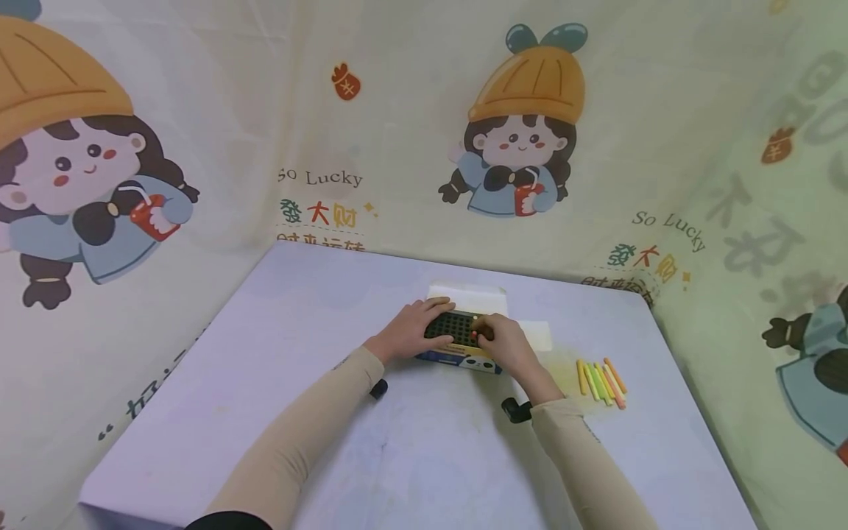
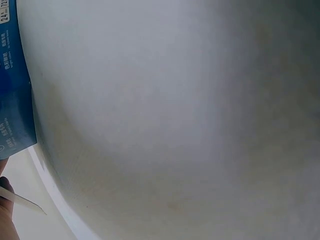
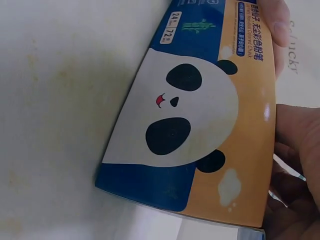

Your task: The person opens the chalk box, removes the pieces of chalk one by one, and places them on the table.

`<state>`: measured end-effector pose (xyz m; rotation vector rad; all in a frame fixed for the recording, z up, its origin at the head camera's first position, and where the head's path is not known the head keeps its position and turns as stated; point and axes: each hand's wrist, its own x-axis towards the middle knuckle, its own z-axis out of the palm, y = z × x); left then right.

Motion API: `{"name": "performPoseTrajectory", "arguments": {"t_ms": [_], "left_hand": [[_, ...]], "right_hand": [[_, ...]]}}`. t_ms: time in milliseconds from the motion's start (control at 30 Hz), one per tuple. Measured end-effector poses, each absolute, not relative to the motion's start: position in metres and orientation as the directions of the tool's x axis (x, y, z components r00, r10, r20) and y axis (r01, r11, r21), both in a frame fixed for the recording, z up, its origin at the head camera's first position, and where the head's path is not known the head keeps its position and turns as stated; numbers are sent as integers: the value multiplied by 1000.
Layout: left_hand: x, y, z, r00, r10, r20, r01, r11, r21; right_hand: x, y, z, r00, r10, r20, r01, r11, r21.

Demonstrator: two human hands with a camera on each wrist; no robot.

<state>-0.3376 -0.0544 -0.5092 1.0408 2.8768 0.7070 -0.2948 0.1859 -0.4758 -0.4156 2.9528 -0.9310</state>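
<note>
A chalk box with a panda on its front stands on the table, its black holed insert facing up. My left hand grips the box's left end, fingers over the far edge and thumb along the near one. At the right part of the insert, my right hand pinches a chalk stick, mostly hidden by the fingers. Small yellow and red chalk tips show beside these fingertips. In the right wrist view the box front covers part of my curled right hand. The left wrist view catches the blue box end.
Several yellow, green and orange chalk sticks lie right of my right hand. A white box flap stands behind the insert, and another pale flap extends to the right. Printed cloth hangs behind the table.
</note>
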Motion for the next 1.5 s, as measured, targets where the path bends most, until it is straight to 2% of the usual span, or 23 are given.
{"name": "performPoseTrajectory", "arguments": {"t_ms": [700,1500], "left_hand": [[-339,-55,-513,-788,600,139,595,684,422],[-338,-55,-513,-787,600,146,596,677,432]], "right_hand": [[-295,186,-479,-950,-296,101,-300,774,-557],[-296,184,-480,-954,-283,95,-288,789,-543]]}}
